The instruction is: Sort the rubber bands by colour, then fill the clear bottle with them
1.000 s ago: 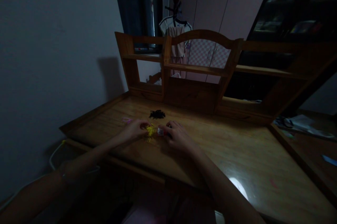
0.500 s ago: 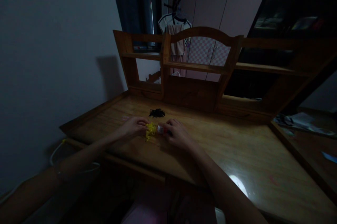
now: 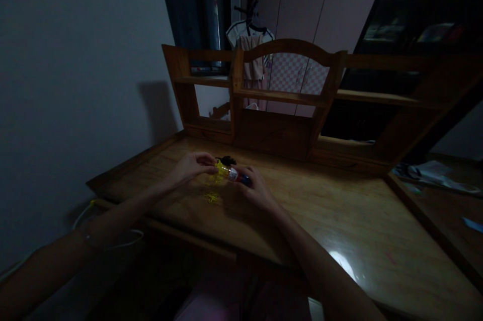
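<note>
My left hand point(image 3: 192, 165) is pinched on a small bunch of yellow bands point(image 3: 219, 167), held just above the wooden desk point(image 3: 324, 220). My right hand point(image 3: 254, 186) is closed round a small tube-like tool point(image 3: 237, 176) with a white and red end that meets the yellow bunch. A few more yellow bits point(image 3: 212, 196) lie on the desk below the hands. A black clump point(image 3: 225, 160) sits just behind the hands, partly hidden by them.
A wooden shelf unit point(image 3: 287, 99) stands along the back of the desk. A grey wall is on the left. Papers point(image 3: 433, 172) lie on a side surface at the right. A white cable point(image 3: 113, 240) hangs by the desk's left edge. The room is dim.
Both hands have lifted off the desk and moved a little away from me with the yellow bunch and the tool. Some yellow bits now lie on the desk below.
</note>
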{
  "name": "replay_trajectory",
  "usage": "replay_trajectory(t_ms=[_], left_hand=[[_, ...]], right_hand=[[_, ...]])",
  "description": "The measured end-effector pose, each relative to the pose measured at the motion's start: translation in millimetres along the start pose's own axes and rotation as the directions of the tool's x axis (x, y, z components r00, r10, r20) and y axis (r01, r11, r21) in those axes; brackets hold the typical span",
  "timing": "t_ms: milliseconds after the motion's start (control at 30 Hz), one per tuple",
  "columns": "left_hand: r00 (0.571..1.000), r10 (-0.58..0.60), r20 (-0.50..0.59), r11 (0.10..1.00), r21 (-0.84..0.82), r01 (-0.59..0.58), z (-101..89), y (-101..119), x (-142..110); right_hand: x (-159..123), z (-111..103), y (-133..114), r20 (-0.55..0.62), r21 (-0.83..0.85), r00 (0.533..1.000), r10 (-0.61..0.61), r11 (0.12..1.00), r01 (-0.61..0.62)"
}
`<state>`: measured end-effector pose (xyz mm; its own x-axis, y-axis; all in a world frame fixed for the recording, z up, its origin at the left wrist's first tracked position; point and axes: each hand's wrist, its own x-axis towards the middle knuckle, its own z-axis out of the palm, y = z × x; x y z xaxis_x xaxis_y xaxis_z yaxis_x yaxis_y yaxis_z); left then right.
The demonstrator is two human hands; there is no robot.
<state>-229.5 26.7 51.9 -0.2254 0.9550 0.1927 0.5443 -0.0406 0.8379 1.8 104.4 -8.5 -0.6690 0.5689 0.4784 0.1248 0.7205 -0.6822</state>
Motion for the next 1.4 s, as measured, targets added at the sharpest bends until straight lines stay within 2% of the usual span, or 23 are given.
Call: replay_trajectory(t_ms=[67, 233, 333, 467, 667, 867, 1033, 1200, 1267, 1400], left_hand=[[0.999, 0.045, -0.017, 0.999, -0.025, -0.046, 0.2, 3, 3], [0.997, 0.078, 0.023, 0.997, 0.008, -0.078, -1.6, 19, 5], [0.986, 0.161, 0.038, 0.978, 0.129, -0.165, -3.8, 30, 3], [0.961, 0.263, 0.079, 0.9, 0.338, -0.274, -7.1, 41, 3], [0.973, 0.209, 0.098, 0.885, 0.404, -0.231, -8.4, 45, 8], [0.955, 0.271, 0.117, 0.807, 0.514, -0.292, -7.9, 47, 15], [0.929, 0.332, 0.162, 0.767, 0.527, -0.366, -6.6, 36, 28], [0.945, 0.292, 0.149, 0.787, 0.524, -0.325, 2.9, 22, 39], [0.94, 0.281, 0.191, 0.802, 0.491, -0.339, 8.9, 20, 41], [0.909, 0.231, 0.345, 0.838, 0.405, -0.367, 19.1, 22, 44]], right_hand=[[0, -1, 0, -0.016, 0.053, 1.0, 0.004, 0.999, -0.003], [2, -1, -1, -0.06, 0.157, 0.998, 0.005, 0.988, 0.005], [3, -1, 0, -0.078, 0.172, 0.997, 0.025, 0.985, -0.011], [3, -1, -3, -0.074, 0.156, 0.997, 0.034, 0.988, -0.022], [1, -3, -8, -0.075, 0.174, 0.997, 0.013, 0.985, 0.0], [2, -2, -8, -0.072, 0.18, 0.997, -0.008, 0.983, 0.021], [1, -3, -10, -0.049, 0.133, 0.999, -0.021, 0.991, 0.027], [0, -3, -12, -0.059, 0.137, 0.998, -0.032, 0.99, 0.04], [-1, -2, -13, -0.067, 0.159, 0.996, -0.057, 0.985, 0.068], [-2, -2, -13, -0.084, 0.196, 0.991, -0.101, 0.974, 0.116]])
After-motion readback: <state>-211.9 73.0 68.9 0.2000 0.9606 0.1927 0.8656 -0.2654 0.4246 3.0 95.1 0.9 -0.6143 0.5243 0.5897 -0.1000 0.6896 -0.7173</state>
